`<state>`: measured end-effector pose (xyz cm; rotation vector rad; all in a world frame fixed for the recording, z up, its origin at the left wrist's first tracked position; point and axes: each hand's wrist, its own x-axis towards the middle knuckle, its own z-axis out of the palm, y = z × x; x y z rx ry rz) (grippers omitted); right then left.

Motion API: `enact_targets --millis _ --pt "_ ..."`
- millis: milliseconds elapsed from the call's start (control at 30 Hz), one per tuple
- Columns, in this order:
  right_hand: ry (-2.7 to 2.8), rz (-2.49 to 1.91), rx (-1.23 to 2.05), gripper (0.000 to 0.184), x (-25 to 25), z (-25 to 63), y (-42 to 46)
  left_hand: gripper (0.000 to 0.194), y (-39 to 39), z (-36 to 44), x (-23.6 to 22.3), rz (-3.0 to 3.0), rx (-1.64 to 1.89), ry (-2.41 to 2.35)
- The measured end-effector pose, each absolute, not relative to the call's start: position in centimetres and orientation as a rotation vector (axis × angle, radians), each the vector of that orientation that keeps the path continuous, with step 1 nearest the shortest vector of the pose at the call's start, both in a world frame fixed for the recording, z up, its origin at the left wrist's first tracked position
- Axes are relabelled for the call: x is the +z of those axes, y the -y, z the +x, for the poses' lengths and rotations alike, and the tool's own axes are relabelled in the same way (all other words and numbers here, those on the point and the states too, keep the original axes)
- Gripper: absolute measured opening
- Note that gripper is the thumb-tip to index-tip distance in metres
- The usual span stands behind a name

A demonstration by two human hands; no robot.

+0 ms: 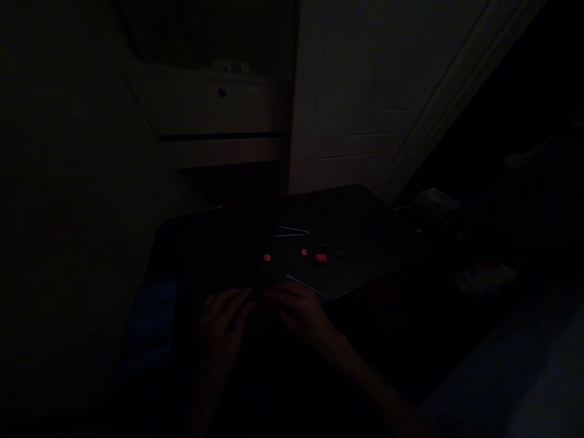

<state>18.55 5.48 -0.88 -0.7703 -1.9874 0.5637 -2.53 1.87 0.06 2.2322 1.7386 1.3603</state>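
Hands (260, 310) palm-down, nearly meeting; fingers (237, 298) bent; grip too dark to tell

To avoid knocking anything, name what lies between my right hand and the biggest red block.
A thin rod lies between the right hand and that red block, in the head view.

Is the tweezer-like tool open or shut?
Open: the tweezer-like tool has two thin arms, meeting at right, apart at left.
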Motion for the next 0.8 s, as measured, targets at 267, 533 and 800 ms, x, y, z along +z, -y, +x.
enact_targets --millis 267,533,800 --pt "1.990 -0.784 0.628 0.028 -0.8 18.2 -5.2 0.031 -2.2 -2.5 0.3 2.297 1.322 -1.601" --pt "2.016 -0.838 0.703 0.028 0.3 19.4 -6.7 0.028 -2.4 -2.5 0.2 2.222 1.283 -1.578" --pt "2.207 -0.832 0.725 0.033 1.4 19.0 -7.9 0.030 -2.6 -2.5 0.4 2.193 1.274 -1.592"
